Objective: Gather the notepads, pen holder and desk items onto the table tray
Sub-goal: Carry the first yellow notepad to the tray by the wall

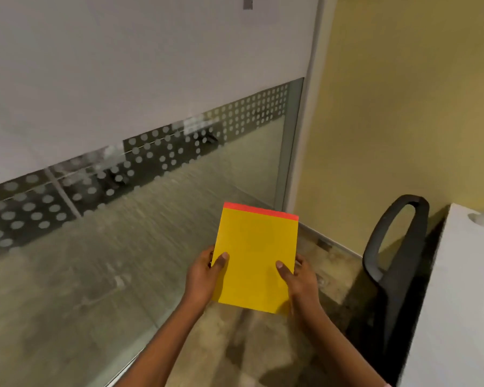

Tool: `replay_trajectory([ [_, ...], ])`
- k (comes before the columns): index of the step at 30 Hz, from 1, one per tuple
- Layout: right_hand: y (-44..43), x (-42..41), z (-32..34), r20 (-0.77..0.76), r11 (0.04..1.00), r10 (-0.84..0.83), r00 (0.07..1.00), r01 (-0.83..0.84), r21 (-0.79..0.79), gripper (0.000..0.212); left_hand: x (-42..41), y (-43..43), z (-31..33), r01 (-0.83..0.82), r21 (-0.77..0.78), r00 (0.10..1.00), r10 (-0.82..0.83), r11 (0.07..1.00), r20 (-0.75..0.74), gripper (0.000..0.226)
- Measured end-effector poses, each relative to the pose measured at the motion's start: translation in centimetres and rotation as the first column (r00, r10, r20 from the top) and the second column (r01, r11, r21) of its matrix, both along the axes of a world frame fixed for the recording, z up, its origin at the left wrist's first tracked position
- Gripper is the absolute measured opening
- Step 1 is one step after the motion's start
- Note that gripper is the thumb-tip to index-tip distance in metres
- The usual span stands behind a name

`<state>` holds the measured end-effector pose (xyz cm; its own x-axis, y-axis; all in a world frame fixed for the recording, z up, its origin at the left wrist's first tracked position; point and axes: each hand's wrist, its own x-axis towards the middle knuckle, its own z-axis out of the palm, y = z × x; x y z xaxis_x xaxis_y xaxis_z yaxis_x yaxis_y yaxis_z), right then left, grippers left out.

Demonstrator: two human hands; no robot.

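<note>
The room is evenly and rather dimly lit, with soft shadows on the floor [235, 353] under the arms and a dark one beside the chair [397, 263]. Motion blur smears the floor and the dotted glass [140, 163], which carries pale reflections. The wide lens bends straight lines near the edges, and the white surface [464, 289] looks washed out.

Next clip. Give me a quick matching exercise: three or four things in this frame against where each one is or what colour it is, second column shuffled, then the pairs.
Things:
1. notepad
2. chair
3. table
4. wall

Descriptions:
A. black, beside the table
B. white, at the right edge
C. held in both hands, left hand and right hand
D. mustard yellow, behind the chair

Pairs: 1-C, 2-A, 3-B, 4-D
</note>
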<state>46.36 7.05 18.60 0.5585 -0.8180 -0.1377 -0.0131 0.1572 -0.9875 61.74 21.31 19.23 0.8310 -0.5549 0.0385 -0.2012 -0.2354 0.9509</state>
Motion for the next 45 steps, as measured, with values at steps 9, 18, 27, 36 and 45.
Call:
replay_trajectory([
  [9, -8.9, 3.1, 2.0, -0.018, 0.982, -0.186, 0.982, 0.186, 0.0, 0.04, 5.1, -11.7, 1.7, 0.196, -0.056, 0.98, -0.197, 0.979, -0.027, 0.027],
  [18, -19.5, 6.3, 2.6, -0.028, 0.912, -0.41, 0.912, 0.411, 0.011, 0.037, 10.3, -26.7, 2.1, 0.404, -0.086, 0.914, -0.405, 0.911, 0.005, 0.021],
  [27, -29.6, 8.8, 2.8, -0.087, 0.723, -0.69, 0.719, 0.691, -0.026, 0.046, 13.7, -42.8, 3.3, 0.652, -0.11, 0.756, -0.654, 0.75, 0.029, 0.025],
  [36, -39.4, 7.2, 3.1, -0.054, 0.521, -0.851, 0.522, 0.853, 0.025, 0.037, 11.5, -58.2, 3.6, 0.821, -0.065, 0.571, -0.818, 0.567, 0.07, 0.028],
  [45, -51.8, 2.2, 1.6, -0.076, 0.36, -0.929, 0.363, 0.931, 0.055, 0.027, 5.8, -74.9, 2.0, 0.928, -0.024, 0.372, -0.927, 0.371, 0.044, 0.03],
])
